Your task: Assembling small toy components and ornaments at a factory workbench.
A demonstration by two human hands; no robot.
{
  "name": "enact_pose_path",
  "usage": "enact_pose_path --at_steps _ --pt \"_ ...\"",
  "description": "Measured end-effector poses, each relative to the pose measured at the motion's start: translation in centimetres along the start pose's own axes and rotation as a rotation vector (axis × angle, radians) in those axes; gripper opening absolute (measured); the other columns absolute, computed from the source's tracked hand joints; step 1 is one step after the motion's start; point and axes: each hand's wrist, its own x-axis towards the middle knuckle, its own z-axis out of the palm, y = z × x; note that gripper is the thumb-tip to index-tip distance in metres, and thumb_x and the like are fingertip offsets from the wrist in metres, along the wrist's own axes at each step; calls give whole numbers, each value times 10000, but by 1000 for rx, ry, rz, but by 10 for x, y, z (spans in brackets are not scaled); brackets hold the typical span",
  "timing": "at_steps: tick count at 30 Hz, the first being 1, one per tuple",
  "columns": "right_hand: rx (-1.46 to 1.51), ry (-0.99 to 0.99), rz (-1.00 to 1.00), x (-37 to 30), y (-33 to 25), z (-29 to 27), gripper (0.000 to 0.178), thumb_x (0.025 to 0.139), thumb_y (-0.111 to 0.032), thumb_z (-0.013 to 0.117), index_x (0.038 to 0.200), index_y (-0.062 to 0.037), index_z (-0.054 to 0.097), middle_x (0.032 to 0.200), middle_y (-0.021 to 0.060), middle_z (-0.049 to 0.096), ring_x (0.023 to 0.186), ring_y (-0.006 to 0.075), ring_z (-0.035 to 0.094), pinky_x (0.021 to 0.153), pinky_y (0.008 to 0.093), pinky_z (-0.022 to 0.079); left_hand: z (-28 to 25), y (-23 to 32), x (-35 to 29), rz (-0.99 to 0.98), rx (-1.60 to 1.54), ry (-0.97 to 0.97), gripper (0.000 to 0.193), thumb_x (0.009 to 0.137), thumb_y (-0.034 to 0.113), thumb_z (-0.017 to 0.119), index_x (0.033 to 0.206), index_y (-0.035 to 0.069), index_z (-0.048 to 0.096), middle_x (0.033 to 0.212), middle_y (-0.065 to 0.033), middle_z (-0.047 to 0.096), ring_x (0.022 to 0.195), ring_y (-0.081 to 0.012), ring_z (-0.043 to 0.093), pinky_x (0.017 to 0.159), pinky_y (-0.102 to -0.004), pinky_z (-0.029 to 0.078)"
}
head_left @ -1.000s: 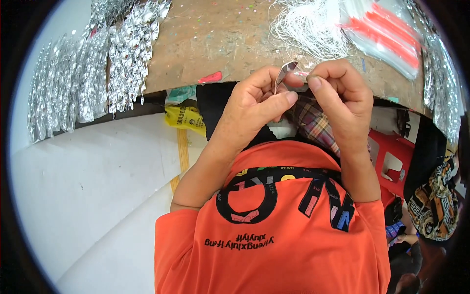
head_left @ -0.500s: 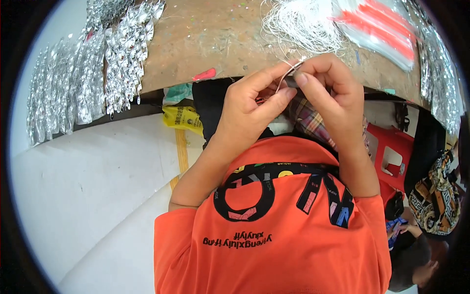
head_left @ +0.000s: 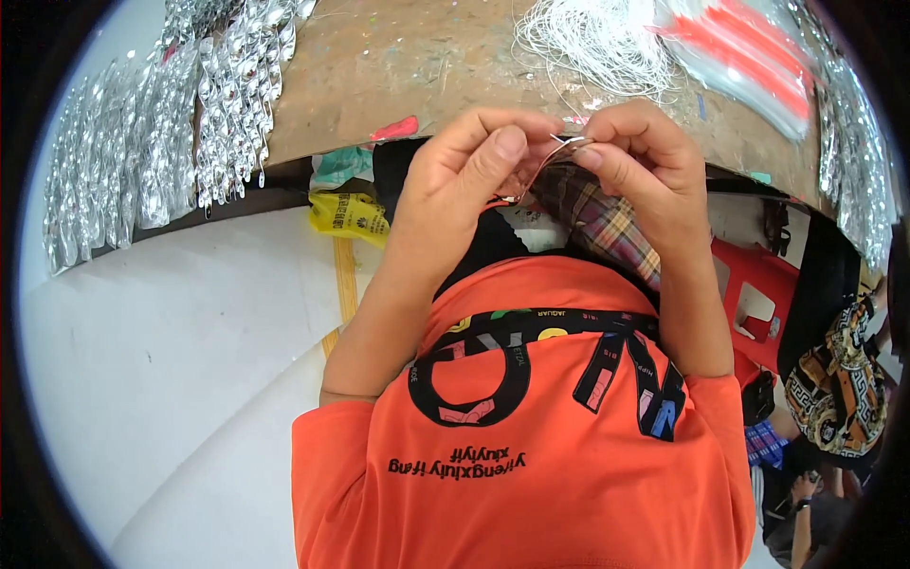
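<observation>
- Right hand pinches a thin curved strip.
- Left hand is just left of that grip, thumb raised; its hold is unclear.
- Beyond the grip, tangled white cord lies on the brown table.
- Beyond and right: red-and-clear plastic strips.
- Well left: twisted silver pieces.
- Below: plaid cloth.

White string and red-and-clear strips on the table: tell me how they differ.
Colour: the white string is white throughout; the red-and-clear strips mix red with see-through whitish parts.
Pose: the white string lies in loose, tangled loops; the red-and-clear strips lie fairly straight, side by side.
Shared: both are heaped on the brown table.
</observation>
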Motion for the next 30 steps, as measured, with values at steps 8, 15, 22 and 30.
enact_pose_path --at_steps 8,15,22,30 --pt "1 -20 -12 -1 2 -1 84 787 -22 634 862 -26 596 723 -27 546 599 22 460 518 160 353 1 8 10 -49 55 -94 151 864 135 588 953 13 588 828 -12 588 666 -50 493 591 -178 398" --pt "37 -12 116 3 -13 -1 111 808 -78 625 898 -16 604 693 -26 552 565 29 468 502 175 367 6 6 15 246 235 -47 115 882 122 546 886 8 547 1132 -108 503 991 -163 521 887 -288 403" --pt "205 -7 141 8 -10 0 78 846 -104 579 863 -28 586 617 -27 514 542 26 462 470 167 344 20 -11 6 221 176 -41 176 853 106 587 980 4 521 1019 -82 554 908 -135 549 779 -261 449" --pt "491 55 245 16 -8 -10 99 867 -151 545 875 -54 524 593 -26 480 451 25 359 466 153 302 -1 6 -1 98 377 -27 316 806 -26 584 1115 41 588 952 -56 601 849 -101 574 709 -213 465"
